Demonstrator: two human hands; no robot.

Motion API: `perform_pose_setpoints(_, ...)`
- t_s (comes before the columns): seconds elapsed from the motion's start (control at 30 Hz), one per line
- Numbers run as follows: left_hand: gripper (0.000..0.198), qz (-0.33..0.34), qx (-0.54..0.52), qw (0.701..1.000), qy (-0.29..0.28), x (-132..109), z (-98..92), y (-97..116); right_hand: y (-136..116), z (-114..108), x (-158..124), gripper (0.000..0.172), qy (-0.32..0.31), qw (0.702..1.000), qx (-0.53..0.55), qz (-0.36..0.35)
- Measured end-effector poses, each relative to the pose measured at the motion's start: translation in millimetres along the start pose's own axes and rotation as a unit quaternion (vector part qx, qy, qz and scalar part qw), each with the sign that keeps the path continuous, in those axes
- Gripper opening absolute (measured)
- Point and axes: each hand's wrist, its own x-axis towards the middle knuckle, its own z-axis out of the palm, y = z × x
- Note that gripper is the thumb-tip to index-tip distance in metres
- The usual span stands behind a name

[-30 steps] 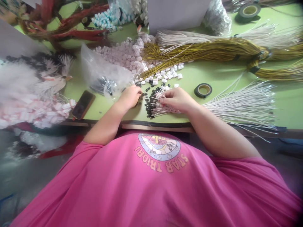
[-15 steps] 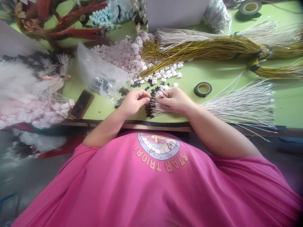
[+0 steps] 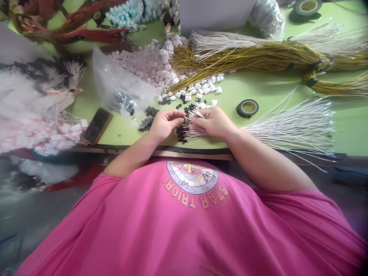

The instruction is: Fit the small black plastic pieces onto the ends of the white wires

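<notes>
My left hand (image 3: 164, 123) pinches a small black connector at its fingertips, right beside the black-tipped ends of a white wire bundle (image 3: 287, 124). My right hand (image 3: 214, 120) rests on that bundle and pinches one wire end, fingers curled. The two hands nearly touch at the wire tips (image 3: 184, 126). Loose black connectors (image 3: 148, 117) lie just left of my left hand, and small white connectors (image 3: 201, 90) are scattered just beyond both hands on the green table (image 3: 273, 92).
A tape roll (image 3: 247, 108) sits right of my hands. A clear plastic bag (image 3: 120, 92) and a phone (image 3: 97, 125) lie to the left. Yellow wire bundles (image 3: 258, 59), a pale pink connector pile (image 3: 149, 65) and finished white harnesses (image 3: 34, 111) crowd the table.
My left hand moved right from the loose black connectors to the wire tips, uncovering the black pile. My right hand stayed on the bundle.
</notes>
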Motion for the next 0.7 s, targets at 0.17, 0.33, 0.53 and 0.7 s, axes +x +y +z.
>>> perform_pose_setpoints(0.17, 0.023, 0.014, 0.015, 1.0, 0.02, -0.3, 1.0, -1.8, 1.4, 0.7, 1.3, 0.025, -0.011, 1.0, -0.009, 0.009)
perform_pose_setpoints(0.33, 0.026, 0.018, 0.019, 0.999, 0.026, -0.5, 2.8, -0.7, 1.2, 1.1, 2.0, 0.024, -0.024, 1.0, -0.005, 0.004)
perform_pose_setpoints(0.53, 0.023, 0.028, 0.009, 0.999, 0.018, -2.3, 3.5, -3.5, -0.2, -1.0, 0.8, 0.024, -0.036, 0.999, 0.018, 0.019)
perform_pose_setpoints(0.7, 0.02, 0.016, 0.021, 1.0, 0.017, -2.2, 4.6, -4.5, -1.4, -2.0, 0.2, 0.024, -0.056, 0.997, 0.046, 0.03)
